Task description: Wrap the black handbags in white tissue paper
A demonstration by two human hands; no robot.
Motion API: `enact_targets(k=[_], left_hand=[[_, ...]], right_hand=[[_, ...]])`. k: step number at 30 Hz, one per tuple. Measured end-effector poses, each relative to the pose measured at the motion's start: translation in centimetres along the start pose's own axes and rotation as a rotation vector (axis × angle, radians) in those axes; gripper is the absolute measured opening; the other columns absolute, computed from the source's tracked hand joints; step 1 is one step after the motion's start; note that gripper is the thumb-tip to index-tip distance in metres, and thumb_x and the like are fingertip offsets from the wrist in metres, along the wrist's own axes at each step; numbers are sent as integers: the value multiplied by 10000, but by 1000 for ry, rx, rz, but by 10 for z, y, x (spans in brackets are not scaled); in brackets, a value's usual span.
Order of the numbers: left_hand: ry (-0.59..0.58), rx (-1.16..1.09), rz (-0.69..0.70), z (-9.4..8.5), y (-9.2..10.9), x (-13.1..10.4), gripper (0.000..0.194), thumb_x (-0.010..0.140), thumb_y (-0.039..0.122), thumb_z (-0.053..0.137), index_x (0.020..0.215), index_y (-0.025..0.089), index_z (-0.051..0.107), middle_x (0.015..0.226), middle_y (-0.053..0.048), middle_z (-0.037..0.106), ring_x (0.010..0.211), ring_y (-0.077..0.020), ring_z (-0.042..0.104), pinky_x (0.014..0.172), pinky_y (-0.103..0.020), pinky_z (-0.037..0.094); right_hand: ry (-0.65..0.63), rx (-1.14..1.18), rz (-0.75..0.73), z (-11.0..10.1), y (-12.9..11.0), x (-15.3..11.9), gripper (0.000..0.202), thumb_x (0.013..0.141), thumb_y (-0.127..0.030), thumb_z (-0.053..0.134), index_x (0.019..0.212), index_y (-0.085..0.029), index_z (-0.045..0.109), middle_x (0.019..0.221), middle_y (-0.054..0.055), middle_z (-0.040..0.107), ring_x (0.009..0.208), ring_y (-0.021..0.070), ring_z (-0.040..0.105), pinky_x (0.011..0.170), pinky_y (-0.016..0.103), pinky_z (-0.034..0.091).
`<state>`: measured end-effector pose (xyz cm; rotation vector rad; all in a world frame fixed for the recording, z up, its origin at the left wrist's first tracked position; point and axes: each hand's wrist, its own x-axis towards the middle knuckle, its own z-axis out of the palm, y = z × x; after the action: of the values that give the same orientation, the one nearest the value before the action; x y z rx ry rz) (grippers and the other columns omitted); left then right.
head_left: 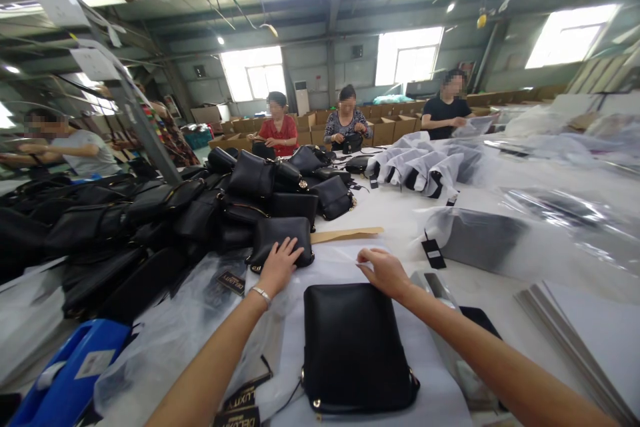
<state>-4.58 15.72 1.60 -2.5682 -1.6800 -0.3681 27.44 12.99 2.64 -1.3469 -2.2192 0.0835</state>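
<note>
And here, front and centre, a black bag (353,347) is seen laid flat on a white sheet (445,387) on the table (480,180), its gold-coloured fittings turned toward the wearer. Just beyond it, a second black bag (280,235) is touched by the left hand (283,263), its fingers spread over the upper face, nothing clasped in them. Over to the right hand (383,270): it is held above the sheet, just past the near bag's far edge, fingers curled toward the thumb; whether anything thin is pinched there cannot be told.

Behind the second bag, a tan strip (347,234) is partly covered. The left side is filled by a heap of black bags (250,175), with clear plastic (165,340) and a dark printed tag (233,282) spread nearer. On the right, a stack of sheets (595,340) is set near the table's edge. Across the table, a black bag is being handled by a co-worker (346,125) in a patterned top.
</note>
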Motion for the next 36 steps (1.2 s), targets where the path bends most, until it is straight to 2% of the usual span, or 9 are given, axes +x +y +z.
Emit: enact_targets(k=[4,9,13,16,20,25,28,31,36], left_hand=[[14,33,-18,-9,-4,17,634,823,64,583,1419,239,455,1554,-163,364,1473,-371,217,1127,-667,194],[-115,-42,253,-9,28,44,810,795,136,665,1500,311,306,1583,-80,335,1462,-263,282,1130,-475,320],[-183,-75,366,-14,44,62,376,784,233,744,1148,275,663,1474,-65,504,1387,-284,413,1097,-464,361],[-173,-83,400,-31,44,59,111,844,323,705,917,240,694,1274,-32,666,1196,-236,593,1094,-437,366],[-92,-49,382,-63,45,26,139,937,341,583,969,226,654,923,-13,731,862,-168,675,1011,-369,432],[-10,11,362,-85,59,-36,234,1000,355,448,1001,217,637,859,-43,692,795,-178,659,757,-285,503],[54,28,393,-78,67,-68,244,1004,276,441,1186,235,599,994,-58,707,856,-174,669,753,-274,519],[107,50,380,-63,71,-92,447,964,141,468,1398,247,458,1195,-77,672,1008,-196,649,852,-315,536],[219,58,304,-48,64,-114,422,924,73,480,1323,193,548,1192,-98,668,1062,-230,623,931,-373,541]], right_hand=[[90,37,-52,-7,-5,-8,55,881,-198,582,914,-239,601,896,18,706,895,203,652,840,332,501],[236,55,-274,-24,-9,-27,161,889,-116,537,972,-248,579,936,-17,740,802,157,693,1055,421,444],[244,68,-380,-41,-10,-45,201,875,-73,518,960,-247,570,997,-15,747,843,136,704,1088,438,429],[216,60,-375,-51,-10,-56,198,868,-86,525,979,-243,573,1013,-6,745,864,139,705,1086,441,428],[138,-3,-214,-62,-16,-62,413,857,-236,620,1261,-232,538,1164,64,705,1025,216,676,1093,462,414],[-40,-14,-222,-67,-26,-52,627,802,-334,710,1389,-274,497,1283,94,642,1310,311,483,1160,592,227],[-47,-12,-265,-66,-28,-51,403,828,-248,671,1228,-276,628,1065,55,712,1198,270,568,1164,582,202],[-18,-57,-283,-66,-30,-62,259,871,-139,572,1076,-246,690,942,33,705,980,198,642,1162,501,252],[47,-104,-260,-63,-31,-90,258,948,-195,508,1108,-263,699,942,37,711,888,185,633,1037,402,401]])
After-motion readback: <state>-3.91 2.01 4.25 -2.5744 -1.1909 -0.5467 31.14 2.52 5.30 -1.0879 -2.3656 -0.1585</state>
